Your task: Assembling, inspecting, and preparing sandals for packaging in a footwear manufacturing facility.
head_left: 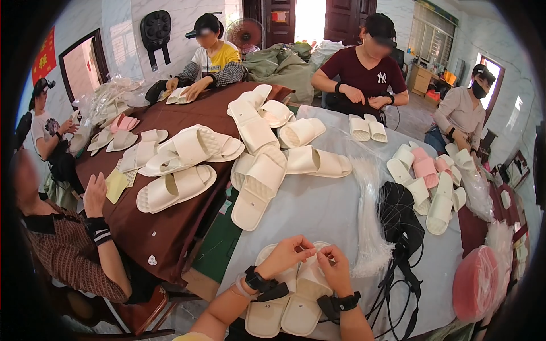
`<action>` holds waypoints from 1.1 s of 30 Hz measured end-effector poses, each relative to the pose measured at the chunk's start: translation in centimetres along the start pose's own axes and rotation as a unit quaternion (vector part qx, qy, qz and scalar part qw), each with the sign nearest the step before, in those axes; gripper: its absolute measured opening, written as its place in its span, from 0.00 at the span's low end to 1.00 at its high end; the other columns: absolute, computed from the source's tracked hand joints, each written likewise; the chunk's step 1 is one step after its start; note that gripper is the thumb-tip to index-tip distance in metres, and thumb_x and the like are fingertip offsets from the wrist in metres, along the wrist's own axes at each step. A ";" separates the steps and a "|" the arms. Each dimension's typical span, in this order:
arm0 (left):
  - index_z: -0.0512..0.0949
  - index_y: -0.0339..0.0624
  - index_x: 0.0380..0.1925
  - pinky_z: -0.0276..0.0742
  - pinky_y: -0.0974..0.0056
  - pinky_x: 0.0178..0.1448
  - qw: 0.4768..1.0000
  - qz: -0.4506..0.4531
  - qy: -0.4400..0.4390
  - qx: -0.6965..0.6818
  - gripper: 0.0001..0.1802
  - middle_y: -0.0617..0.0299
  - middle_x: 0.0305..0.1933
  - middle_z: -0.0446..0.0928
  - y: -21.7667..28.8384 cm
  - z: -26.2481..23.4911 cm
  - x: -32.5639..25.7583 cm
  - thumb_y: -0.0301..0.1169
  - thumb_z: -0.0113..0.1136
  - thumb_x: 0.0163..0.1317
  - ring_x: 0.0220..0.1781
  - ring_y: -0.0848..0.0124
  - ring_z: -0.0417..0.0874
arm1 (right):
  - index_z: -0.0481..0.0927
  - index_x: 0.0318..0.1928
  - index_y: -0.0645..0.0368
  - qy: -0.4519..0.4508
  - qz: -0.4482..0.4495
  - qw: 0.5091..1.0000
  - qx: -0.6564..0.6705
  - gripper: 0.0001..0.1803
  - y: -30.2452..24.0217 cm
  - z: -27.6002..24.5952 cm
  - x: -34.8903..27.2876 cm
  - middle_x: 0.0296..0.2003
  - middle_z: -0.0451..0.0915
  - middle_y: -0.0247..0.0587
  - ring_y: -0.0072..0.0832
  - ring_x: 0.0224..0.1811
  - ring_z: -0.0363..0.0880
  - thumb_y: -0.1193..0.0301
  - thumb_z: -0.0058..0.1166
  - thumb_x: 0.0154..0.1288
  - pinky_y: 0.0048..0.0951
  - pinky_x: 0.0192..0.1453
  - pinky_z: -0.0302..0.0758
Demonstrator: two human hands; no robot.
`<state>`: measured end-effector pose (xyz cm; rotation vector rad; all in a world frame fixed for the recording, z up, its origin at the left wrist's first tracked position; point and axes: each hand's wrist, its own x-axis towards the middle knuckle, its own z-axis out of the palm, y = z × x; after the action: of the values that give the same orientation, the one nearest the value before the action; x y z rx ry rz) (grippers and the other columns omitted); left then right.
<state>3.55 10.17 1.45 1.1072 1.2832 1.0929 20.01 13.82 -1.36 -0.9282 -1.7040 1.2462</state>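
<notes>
A pair of cream slide slippers (300, 312) lies side by side at the table's near edge, heels toward me. Above their toe ends, my left hand (289, 257) and my right hand (336, 269) come close together, each with thumb and fingertips pinched. Whatever sits between the fingertips is too small or thin to make out. Just beyond my right hand lies a long bundle of clear thin plastic strands (371, 219). Past my left hand, a stack of cream slippers (259, 187) is heaped across the table.
Black straps (402, 227) and cords lie right of the strands. More slippers, cream and pink (425, 167), sit farther right, near a pink plastic-wrapped roll (476, 284). A brown-covered table (119, 199) with slippers adjoins on the left. Several co-workers sit around both tables.
</notes>
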 end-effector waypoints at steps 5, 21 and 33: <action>0.74 0.38 0.33 0.68 0.76 0.33 1.000 0.012 0.007 -0.022 0.10 0.68 0.29 0.75 -0.3 -0.1 0.1 0.32 0.59 0.56 0.29 0.81 0.72 | 0.73 0.30 0.62 0.000 0.006 1.000 0.011 0.05 -0.2 0.0 0.0 0.26 0.73 0.33 0.21 0.30 0.68 0.74 0.53 0.57 0.22 0.35 0.65; 0.73 0.37 0.33 0.68 0.74 0.34 1.000 0.009 0.004 0.016 0.11 0.66 0.29 0.74 -0.6 -0.1 0.1 0.33 0.59 0.57 0.29 0.80 0.73 | 0.73 0.30 0.62 0.004 0.015 1.000 0.006 0.05 0.6 0.0 -0.1 0.26 0.73 0.35 0.23 0.30 0.69 0.74 0.53 0.56 0.23 0.36 0.66; 0.74 0.37 0.33 0.68 0.75 0.33 1.000 0.017 -0.007 0.018 0.11 0.66 0.29 0.75 -0.6 0.0 0.1 0.33 0.59 0.57 0.29 0.80 0.72 | 0.73 0.30 0.62 0.003 0.010 1.000 0.004 0.05 0.9 0.1 0.0 0.27 0.73 0.34 0.22 0.30 0.68 0.73 0.53 0.57 0.23 0.35 0.65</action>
<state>3.51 10.17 0.85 1.1659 1.2822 1.0891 20.03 14.05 -2.28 -0.9441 -1.6876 1.2618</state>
